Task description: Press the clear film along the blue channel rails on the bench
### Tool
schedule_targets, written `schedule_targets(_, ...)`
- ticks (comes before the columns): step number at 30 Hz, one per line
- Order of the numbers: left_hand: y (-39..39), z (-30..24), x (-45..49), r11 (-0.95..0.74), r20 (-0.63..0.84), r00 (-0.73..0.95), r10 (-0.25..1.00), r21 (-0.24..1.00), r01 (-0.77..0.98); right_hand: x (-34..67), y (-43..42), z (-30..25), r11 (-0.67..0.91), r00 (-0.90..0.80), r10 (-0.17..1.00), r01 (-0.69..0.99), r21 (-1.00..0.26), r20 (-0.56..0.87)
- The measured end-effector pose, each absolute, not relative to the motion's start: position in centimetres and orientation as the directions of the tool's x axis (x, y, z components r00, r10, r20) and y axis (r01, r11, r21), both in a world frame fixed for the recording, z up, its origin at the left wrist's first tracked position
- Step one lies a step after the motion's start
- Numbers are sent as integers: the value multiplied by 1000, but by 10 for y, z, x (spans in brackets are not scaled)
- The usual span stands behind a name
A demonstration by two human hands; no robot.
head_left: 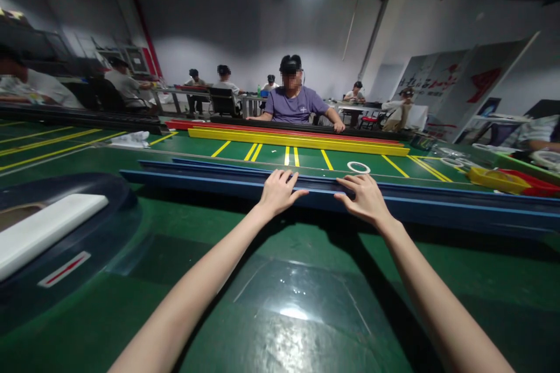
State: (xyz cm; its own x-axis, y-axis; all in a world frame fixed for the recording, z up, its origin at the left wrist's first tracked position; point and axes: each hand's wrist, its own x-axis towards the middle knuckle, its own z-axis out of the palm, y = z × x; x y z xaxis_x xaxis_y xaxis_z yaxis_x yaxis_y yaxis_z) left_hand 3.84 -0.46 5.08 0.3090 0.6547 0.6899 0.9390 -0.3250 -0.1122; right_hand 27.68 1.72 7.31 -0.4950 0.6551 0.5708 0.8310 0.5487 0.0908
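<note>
Across the green table in front of me lie long blue channel-shaped strips point(196, 183), side by side and nearly level. My left hand point(278, 191) touches the strips left of their middle, fingers spread over the top and thumb pointing right. A short gap away, my right hand point(364, 193) rests on them the same way, with its thumb pointing left. Both hands have their fingers apart and not wrapped round the strips; the fingertips are partly hidden behind the near edge.
Beyond lie a yellow strip point(301, 141), red and black strips, and a white ring point(359, 168). A dark rounded object with a white bar point(52, 230) is at left. Yellow and red trays point(499, 180) stand at right. A person in purple point(295, 104) sits opposite.
</note>
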Motion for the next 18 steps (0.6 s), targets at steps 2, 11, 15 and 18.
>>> schedule_targets(2, -12, 44, 40, -333, 691, 317, 649, -116, 936, 279, 8, 65, 544, -492, 657, 834, 93, 571)
schedule_targets(11, -30, 16, 51, -360, 666, 339, 664, -113, 926, 287, -15, 31, 513, -457, 723, 858, 42, 518)
schedule_targets(15, -30, 7, 59, -365, 657, 341, 672, -108, 925, 295, -15, 21, 492, -446, 751, 870, 38, 487)
schedule_targets(18, -31, 2, 63, -366, 644, 341, 685, -101, 925, 299, -16, 17, 491, -450, 765, 870, 34, 460)
